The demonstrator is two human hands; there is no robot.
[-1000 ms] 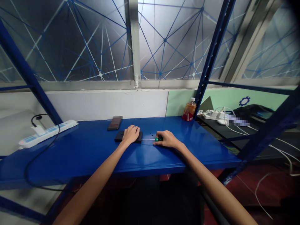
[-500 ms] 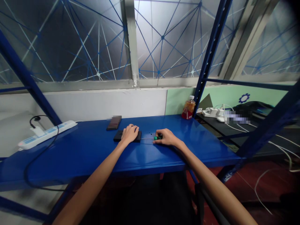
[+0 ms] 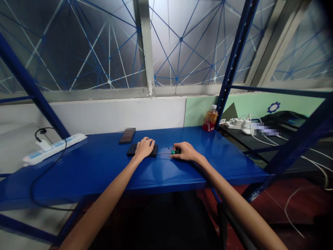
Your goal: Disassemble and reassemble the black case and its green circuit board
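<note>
A flat black box (image 3: 131,149) lies on the blue table (image 3: 104,173). Over its top rests my left hand (image 3: 144,147), fingers laid across it and partly bent, pressing or gripping it. To the right, my right hand (image 3: 184,151) is closed round the green and black handle of a screwdriver (image 3: 173,152). The thin metal shaft points left and reaches the right edge of the black box; its tip is too small to make out. A few tiny dark bits (image 3: 168,147) lie on the table just behind the shaft.
A dark phone (image 3: 127,136) lies behind the box. A drink bottle (image 3: 210,118) stands at the back right by a blue post. On the left are a white power strip (image 3: 56,149) and a black cable (image 3: 44,173). White cables cover the neighbouring black table (image 3: 265,146).
The view has shifted very slightly. Both hands, the box and the screwdriver keep nearly the same places relative to each other.
</note>
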